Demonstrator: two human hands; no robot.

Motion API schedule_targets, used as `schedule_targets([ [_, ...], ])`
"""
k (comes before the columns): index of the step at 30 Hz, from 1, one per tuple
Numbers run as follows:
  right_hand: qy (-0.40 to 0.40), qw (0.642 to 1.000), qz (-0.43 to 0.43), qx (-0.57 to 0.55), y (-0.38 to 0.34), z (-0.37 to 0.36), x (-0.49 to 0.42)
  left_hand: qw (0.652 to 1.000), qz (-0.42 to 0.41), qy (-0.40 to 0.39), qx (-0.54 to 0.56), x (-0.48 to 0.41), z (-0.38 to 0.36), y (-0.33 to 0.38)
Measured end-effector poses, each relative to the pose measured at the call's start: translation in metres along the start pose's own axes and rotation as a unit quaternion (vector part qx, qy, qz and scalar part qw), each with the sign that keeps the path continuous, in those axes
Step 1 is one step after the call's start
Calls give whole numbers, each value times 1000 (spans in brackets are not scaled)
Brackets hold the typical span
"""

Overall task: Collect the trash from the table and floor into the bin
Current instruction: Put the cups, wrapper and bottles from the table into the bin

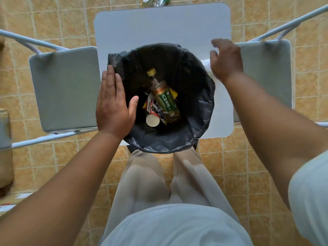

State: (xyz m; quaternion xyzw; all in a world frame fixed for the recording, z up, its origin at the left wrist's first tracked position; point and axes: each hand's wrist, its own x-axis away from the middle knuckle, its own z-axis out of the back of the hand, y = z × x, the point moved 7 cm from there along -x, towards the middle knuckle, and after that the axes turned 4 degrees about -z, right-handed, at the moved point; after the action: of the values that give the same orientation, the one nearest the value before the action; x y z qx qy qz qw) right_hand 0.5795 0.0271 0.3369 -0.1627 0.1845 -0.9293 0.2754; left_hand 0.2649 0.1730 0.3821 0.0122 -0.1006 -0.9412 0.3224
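Note:
A bin lined with a black bag [200, 110] stands on the near part of the white table [159, 27]. Inside lie a plastic bottle with a green label [164, 96], a white round lid [152, 120] and red and yellow wrappers [153, 107]. My left hand [113, 105] rests flat against the bin's left rim, fingers straight, holding nothing. My right hand [225, 59] is curled at the right rim over a crumpled white tissue [206, 64], which shows under the palm and fingers. The fingers are blurred.
Grey folding chairs flank the table, one on the left [65, 89] and one on the right [266, 71]. Several pieces of crumpled trash [156, 0] lie on the tiled floor beyond the table's far edge. My legs are under the table's near edge.

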Motion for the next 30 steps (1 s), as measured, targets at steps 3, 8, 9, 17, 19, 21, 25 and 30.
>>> schedule_targets([
  [3,-155,978,-27,138,37,-46,-20,1000,-10,13,0,0,-1,0],
  [8,-249,940,-62,226,64,-85,-37,999,-18,33,3,0,-3,-1],
  [9,-257,936,-83,225,68,-91,-39,999,-20,36,3,0,-3,-1],
  [17,-208,949,-138,192,89,-101,-44,999,-21,41,6,0,-3,-2],
  [19,-188,959,-138,162,89,-91,-44,999,-21,41,6,-1,-3,-2],
  [21,-156,971,-137,119,86,-74,-43,999,-17,43,6,-1,-2,-1],
  [25,-39,993,-112,13,60,-15,-34,999,-13,36,12,-2,1,1],
  [30,147,955,-15,-258,0,81,28,1000,-1,15,15,-3,1,0],
])
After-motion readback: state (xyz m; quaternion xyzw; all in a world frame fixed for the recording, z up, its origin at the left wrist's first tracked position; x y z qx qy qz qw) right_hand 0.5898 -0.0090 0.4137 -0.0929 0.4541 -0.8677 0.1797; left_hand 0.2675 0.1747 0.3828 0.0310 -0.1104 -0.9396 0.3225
